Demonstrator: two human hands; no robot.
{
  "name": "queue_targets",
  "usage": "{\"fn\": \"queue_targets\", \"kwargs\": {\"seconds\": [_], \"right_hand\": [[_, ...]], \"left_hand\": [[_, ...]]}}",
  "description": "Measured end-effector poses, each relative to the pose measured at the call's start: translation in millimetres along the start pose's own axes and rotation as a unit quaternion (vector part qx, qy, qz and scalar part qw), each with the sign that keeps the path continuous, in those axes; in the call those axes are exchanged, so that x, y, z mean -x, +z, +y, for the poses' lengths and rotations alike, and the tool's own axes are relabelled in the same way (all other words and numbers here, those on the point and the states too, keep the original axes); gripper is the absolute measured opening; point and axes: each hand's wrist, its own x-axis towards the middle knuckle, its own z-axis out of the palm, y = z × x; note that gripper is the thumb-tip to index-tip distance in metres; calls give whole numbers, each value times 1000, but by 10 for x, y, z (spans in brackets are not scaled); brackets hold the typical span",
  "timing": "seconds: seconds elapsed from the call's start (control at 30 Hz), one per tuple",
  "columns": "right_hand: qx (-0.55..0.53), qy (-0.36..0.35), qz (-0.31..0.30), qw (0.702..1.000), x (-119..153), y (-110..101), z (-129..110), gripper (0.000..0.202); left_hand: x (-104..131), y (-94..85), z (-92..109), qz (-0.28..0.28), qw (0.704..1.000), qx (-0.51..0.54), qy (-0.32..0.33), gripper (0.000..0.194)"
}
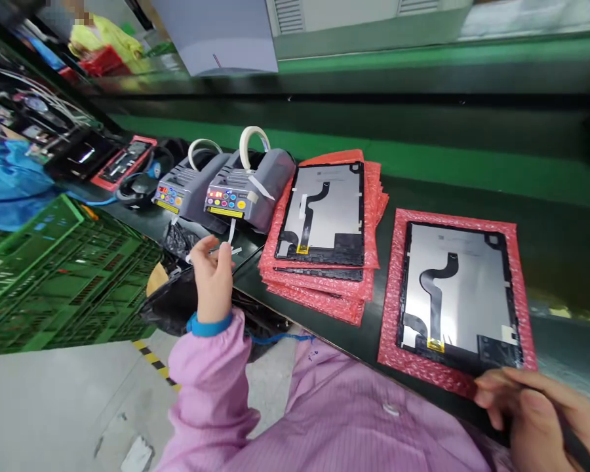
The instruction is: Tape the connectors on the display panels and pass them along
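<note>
My left hand (pixel 214 275), with a blue wristband, is beside a white tape strip (pixel 233 232) hanging from the nearer grey tape dispenser (pixel 248 187). Its thumb and fingers are apart, and a small white bit shows by a fingertip. At the lower right, my right hand (pixel 541 410) is closed around a dark, slim tool (pixel 576 447), close to the bottom edge of a display panel (pixel 465 301). This panel lies on a red bubble-wrap sheet (pixel 391 314). Left of it, another panel (pixel 341 210) rests on a stack of red bubble-wrap sheets (pixel 319 308) and panels.
A second tape dispenser (pixel 191 180) stands farther left. Beyond it are a black coiled item (pixel 135 190) and a device on red wrap (pixel 125 164). Green crates (pixel 78 282) and a black bag (pixel 174 305) sit beside the dark table (pixel 354 337). A person in yellow (pixel 111 39) is at the upper left.
</note>
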Motion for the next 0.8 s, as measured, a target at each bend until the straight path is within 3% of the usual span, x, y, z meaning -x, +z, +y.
{"fn": "queue_targets", "kwargs": {"seconds": [0.1, 0.17, 0.27, 0.37, 0.4, 0.43, 0.5, 0.57, 0.63, 0.73, 0.8], "right_hand": [[33, -44, 15, 998, 37, -7, 25, 19], [54, -68, 24, 996, 65, 22, 3, 17], [44, -70, 35, 996, 77, 111, -91, 22], [-4, -53, 93, 994, 30, 219, -260, 22], [-14, -54, 102, 993, -3, 247, -331, 19], [-19, -58, 96, 993, -45, 267, -406, 15], [-24, -62, 36, 997, -151, 284, -563, 13], [-31, -43, -46, 998, -271, 287, -706, 26], [-29, -8, -101, 994, -387, 292, -813, 37], [-10, 13, -129, 991, -549, 305, -897, 43], [7, 5, -136, 991, -655, 302, -922, 43]], "left_hand": [[-284, 84, -230, -46, 997, 33, -54, 43], [-313, 136, -240, -48, 995, 67, -53, 47], [-112, 163, -75, -32, 992, 123, -18, 49], [345, 191, 173, -67, 983, 168, 15, 42], [527, 215, 253, -115, 977, 178, 23, 34], [708, 249, 327, -219, 957, 181, 62, 24], [1027, 351, 453, -454, 870, 126, 148, 24], [1254, 492, 546, -585, 784, 81, 192, 37], [1386, 646, 600, -626, 750, 75, 200, 43], [1478, 835, 613, -644, 735, 88, 191, 43], [1527, 913, 592, -655, 732, 117, 146, 42]]}}
